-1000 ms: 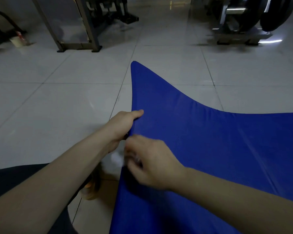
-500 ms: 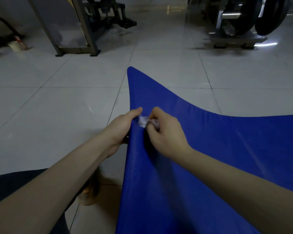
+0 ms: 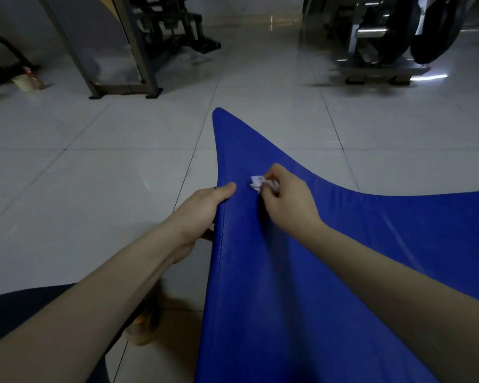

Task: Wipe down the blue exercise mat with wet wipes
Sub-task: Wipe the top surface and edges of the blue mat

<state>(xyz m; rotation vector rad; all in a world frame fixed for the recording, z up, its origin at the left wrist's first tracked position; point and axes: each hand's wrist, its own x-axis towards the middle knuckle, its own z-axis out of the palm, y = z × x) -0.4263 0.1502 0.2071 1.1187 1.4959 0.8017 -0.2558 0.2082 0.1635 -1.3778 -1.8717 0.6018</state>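
Head view: the blue mat (image 3: 302, 272) is spread on the tiled floor (image 3: 94, 189), its left edge lifted and gripped by the left hand (image 3: 205, 205), thumb laid on top, fingers curled under. A crumpled white wipe (image 3: 256, 183) is pinched by the right hand (image 3: 288, 200) and pressed on the mat just right of that thumb. Wiping is judged best done in overlapping strokes away from the held edge, with the mat kept taut. Gym machines (image 3: 385, 37) are seen well beyond the mat.

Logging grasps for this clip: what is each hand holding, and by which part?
The left hand grips the mat by its left edge, thumb on top. The right hand pinches a crumpled wipe by its right end, against the mat.
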